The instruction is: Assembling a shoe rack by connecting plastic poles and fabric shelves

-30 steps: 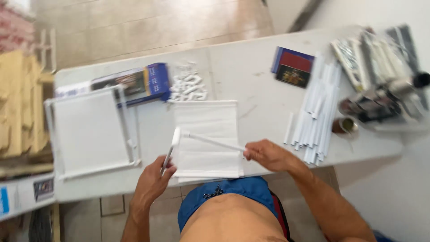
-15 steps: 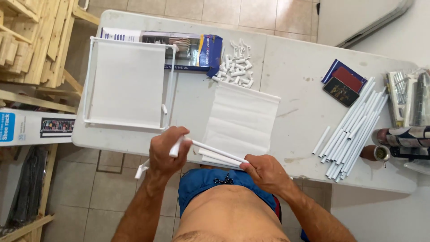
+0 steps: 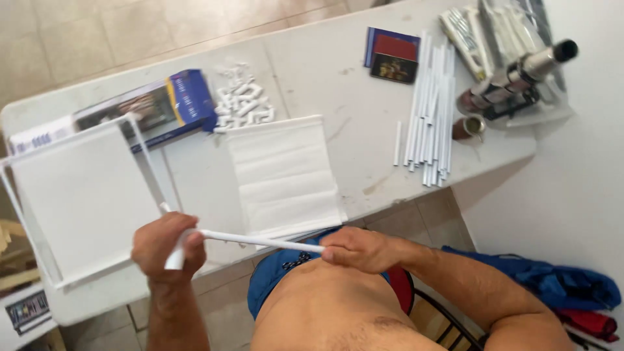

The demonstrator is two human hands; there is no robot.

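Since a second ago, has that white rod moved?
Yes. The white rod has come off the folded white cloth toward the person, past the table edge, held by both hands.

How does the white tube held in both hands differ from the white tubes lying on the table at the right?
The held tube is single, off the table and nearly level across the view, gripped by the left hand and right hand. The loose tubes lie untouched on the table, bunched side by side, running up and down the view. Both are thin, straight and white.
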